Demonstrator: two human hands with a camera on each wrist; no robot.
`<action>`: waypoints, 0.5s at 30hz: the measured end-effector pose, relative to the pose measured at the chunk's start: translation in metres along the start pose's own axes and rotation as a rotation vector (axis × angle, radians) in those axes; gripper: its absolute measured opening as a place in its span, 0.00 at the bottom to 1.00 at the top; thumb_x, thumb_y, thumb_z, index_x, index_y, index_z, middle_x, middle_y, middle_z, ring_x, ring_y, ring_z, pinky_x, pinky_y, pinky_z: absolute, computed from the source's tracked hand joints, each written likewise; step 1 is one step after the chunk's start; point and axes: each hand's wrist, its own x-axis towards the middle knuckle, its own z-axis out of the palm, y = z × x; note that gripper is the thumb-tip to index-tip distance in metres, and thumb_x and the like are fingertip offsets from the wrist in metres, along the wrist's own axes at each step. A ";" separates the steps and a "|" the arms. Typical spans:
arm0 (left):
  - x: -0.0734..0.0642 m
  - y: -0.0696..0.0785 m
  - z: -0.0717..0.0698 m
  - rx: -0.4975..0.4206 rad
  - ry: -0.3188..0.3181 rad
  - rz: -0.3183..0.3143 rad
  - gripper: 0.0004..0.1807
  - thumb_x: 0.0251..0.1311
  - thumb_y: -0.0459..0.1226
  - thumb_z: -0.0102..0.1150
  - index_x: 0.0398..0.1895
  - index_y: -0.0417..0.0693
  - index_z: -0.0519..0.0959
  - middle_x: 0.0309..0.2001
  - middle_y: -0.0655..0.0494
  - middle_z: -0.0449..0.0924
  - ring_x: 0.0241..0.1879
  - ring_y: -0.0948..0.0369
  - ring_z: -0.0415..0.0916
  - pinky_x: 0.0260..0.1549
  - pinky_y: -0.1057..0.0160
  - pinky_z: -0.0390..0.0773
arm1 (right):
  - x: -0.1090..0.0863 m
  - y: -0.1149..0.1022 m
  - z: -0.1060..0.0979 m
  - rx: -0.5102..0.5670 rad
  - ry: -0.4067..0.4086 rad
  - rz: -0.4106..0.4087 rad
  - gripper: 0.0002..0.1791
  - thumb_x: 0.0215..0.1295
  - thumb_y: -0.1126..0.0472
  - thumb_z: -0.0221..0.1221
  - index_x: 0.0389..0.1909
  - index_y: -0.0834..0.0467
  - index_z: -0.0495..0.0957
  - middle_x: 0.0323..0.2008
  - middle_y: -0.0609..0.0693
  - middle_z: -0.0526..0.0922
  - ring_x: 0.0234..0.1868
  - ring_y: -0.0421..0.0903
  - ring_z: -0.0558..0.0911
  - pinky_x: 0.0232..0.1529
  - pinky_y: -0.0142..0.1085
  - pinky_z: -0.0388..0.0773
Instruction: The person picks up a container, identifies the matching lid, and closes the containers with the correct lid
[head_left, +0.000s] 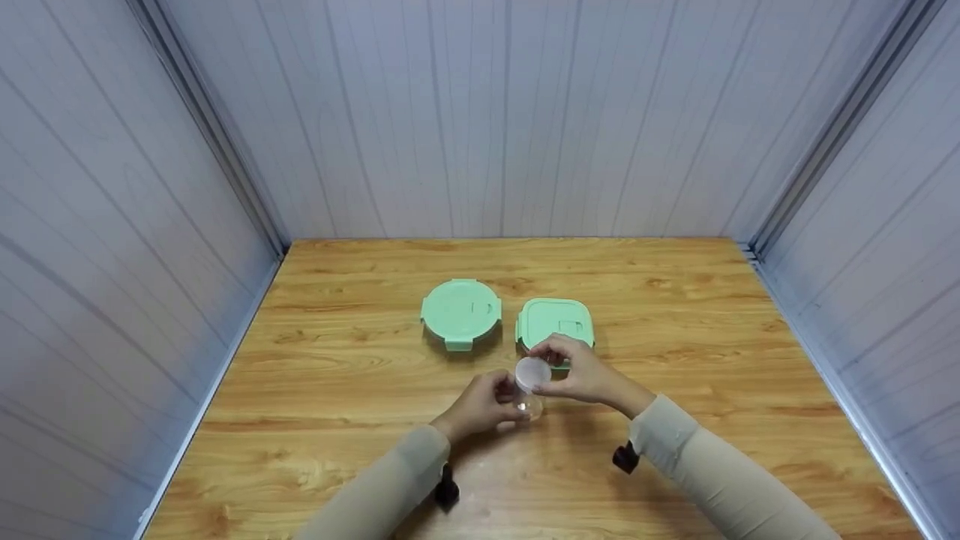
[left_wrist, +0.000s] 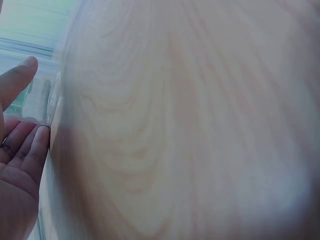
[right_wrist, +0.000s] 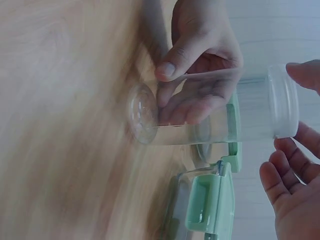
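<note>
A clear cylindrical jar (head_left: 532, 408) with a frosted white lid (head_left: 533, 373) stands upright between my hands near the middle of the table. My left hand (head_left: 482, 406) grips the jar's body, thumb on one side and fingers on the other. In the right wrist view the body (right_wrist: 255, 111) looks see-through, and the lid (right_wrist: 283, 102) sits on its top. The thumb and fingertips of my right hand (head_left: 583, 376) pinch the lid's rim. Whether the jar's base touches the table, I cannot tell. Only part of the left hand (left_wrist: 22, 160) shows in the left wrist view.
A round container with a green lid (head_left: 460, 310) stands behind the jar, to the left. Beside it is a squarish container with a green clip lid (head_left: 551, 319), partly covered by my right hand. Pale panel walls (head_left: 480, 120) enclose the wooden table (head_left: 337, 360).
</note>
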 end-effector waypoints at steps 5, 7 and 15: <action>0.000 -0.001 0.000 0.007 0.003 0.012 0.19 0.56 0.32 0.83 0.43 0.38 0.80 0.43 0.53 0.84 0.44 0.63 0.80 0.49 0.68 0.83 | -0.003 0.002 0.006 0.004 0.062 0.011 0.26 0.58 0.54 0.82 0.53 0.60 0.84 0.46 0.53 0.87 0.44 0.46 0.79 0.48 0.35 0.75; 0.000 -0.001 0.000 0.002 -0.002 0.016 0.20 0.56 0.32 0.83 0.44 0.36 0.80 0.43 0.51 0.85 0.45 0.63 0.80 0.49 0.68 0.83 | -0.005 0.002 0.007 -0.001 0.082 0.012 0.26 0.58 0.54 0.82 0.51 0.61 0.83 0.44 0.53 0.86 0.44 0.49 0.80 0.47 0.34 0.75; 0.001 -0.001 0.000 0.005 -0.007 0.002 0.21 0.56 0.32 0.82 0.47 0.33 0.81 0.47 0.44 0.86 0.48 0.58 0.83 0.54 0.63 0.85 | -0.006 0.002 0.013 -0.025 0.124 0.024 0.26 0.57 0.54 0.82 0.49 0.59 0.81 0.40 0.50 0.82 0.41 0.44 0.76 0.44 0.32 0.73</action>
